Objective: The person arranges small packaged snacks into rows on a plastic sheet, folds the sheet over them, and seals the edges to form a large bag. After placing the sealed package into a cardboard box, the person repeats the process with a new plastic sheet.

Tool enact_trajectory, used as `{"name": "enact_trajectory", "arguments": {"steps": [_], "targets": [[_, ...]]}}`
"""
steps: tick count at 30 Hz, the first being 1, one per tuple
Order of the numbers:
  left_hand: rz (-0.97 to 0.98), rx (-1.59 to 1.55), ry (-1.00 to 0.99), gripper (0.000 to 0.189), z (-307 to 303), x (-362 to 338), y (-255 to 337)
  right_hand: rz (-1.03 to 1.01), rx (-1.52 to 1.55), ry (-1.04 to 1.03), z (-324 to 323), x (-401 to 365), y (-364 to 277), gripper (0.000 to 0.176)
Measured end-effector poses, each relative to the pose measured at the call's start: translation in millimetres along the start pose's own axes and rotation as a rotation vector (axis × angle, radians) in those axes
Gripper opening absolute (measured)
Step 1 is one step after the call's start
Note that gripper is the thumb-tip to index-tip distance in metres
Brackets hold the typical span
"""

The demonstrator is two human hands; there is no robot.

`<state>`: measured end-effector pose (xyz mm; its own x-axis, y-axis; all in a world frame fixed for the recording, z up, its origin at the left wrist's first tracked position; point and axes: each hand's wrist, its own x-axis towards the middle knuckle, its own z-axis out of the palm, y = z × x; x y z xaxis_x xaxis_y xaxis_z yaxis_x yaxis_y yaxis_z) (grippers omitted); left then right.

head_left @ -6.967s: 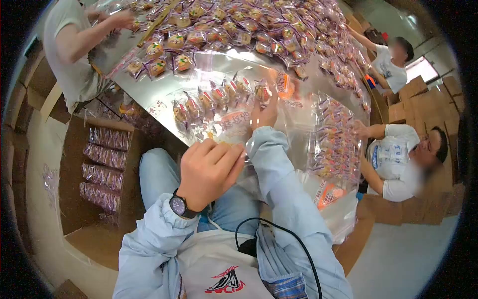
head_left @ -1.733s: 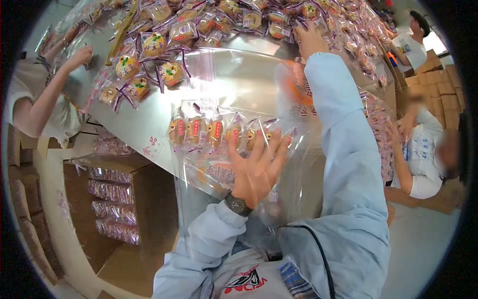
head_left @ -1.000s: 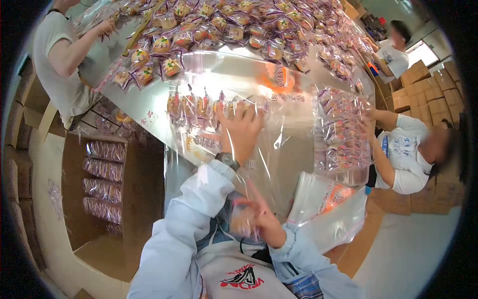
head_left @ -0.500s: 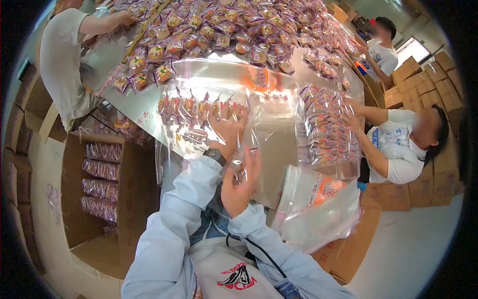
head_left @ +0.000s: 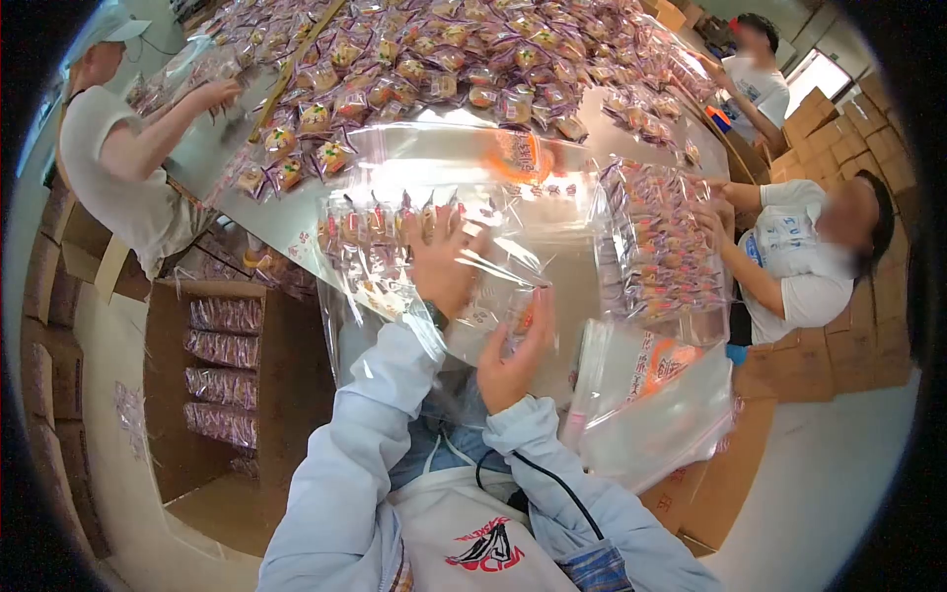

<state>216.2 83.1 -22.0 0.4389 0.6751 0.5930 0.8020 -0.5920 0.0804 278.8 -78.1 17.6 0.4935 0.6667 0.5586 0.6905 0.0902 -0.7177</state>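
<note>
A row of small pastries in clear wrappers with purple edges (head_left: pixel 370 232) lies inside a large clear plastic bag (head_left: pixel 370 335) on the metal table. My left hand (head_left: pixel 444 266) reaches under the bag's film, its fingers spread at the right end of that row. Lower and to the right, my right hand (head_left: pixel 513 367) has fingers and thumb closed around a single wrapped pastry (head_left: pixel 524 314), partly hidden by the fingers. The bag's loose film stretches between both hands.
Loose wrapped pastries (head_left: pixel 444 59) cover the back of the table. Flat printed bags (head_left: pixel 651 405) lie stacked at right. A co-worker's hands (head_left: pixel 715 222) touch a filled bag (head_left: pixel 656 247). Beside me at left stands a carton (head_left: pixel 296 395) holding packed rows. Two other people work farther back.
My right hand has moved right and slightly up with the wrapped pastry, and the film is drawn out further. At upper left, a co-worker has leaned back, drawing a hand in.
</note>
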Motion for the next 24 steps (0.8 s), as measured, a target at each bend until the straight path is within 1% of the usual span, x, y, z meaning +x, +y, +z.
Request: {"name": "enact_trajectory", "arguments": {"steps": [1, 4, 5, 7, 10, 13, 16, 19, 20, 22, 24], "targets": [[0.009, 0.025, -0.032, 0.046, -2, -1, 0, -0.031, -0.037, 0.008, -3, 1, 0, 0.066], [0.036, 0.113, -0.123, 0.045, -15, 3, -1, 0.118, 0.141, 0.002, 6, -13, 3, 0.066], [0.007, 0.01, -0.094, 0.044, -25, 5, 2, 0.293, 0.333, -0.011, 12, -18, -4, 0.066], [0.001, 0.029, -0.045, 0.043, -18, 5, 4, 0.643, 0.715, -0.034, 23, -29, -20, 0.066], [-0.009, 0.016, 0.009, 0.044, -8, 4, 2, 0.807, 0.879, -0.06, 40, -38, 5, 0.066], [-0.011, -0.034, 0.008, 0.045, -4, 2, -2, 0.875, 0.867, 0.108, 54, -8, 8, 0.071], [-0.022, -0.026, 0.003, 0.046, -6, 4, -1, 0.728, 0.826, 0.194, 63, 12, 2, 0.072], [-0.042, -0.025, 0.015, 0.046, -13, 7, 4, 0.472, 0.577, 0.114, 81, -4, 30, 0.075], [-0.032, -0.019, 0.033, 0.046, -8, 4, 4, 0.425, 0.511, 0.09, 82, -10, 40, 0.075], [-0.016, -0.048, 0.036, 0.045, -7, 4, 2, 0.342, 0.369, 0.034, 79, -18, 54, 0.077], [-0.003, -0.108, 0.013, 0.044, -14, 6, -1, 0.363, 0.407, -0.017, 77, -16, 49, 0.078]]}}
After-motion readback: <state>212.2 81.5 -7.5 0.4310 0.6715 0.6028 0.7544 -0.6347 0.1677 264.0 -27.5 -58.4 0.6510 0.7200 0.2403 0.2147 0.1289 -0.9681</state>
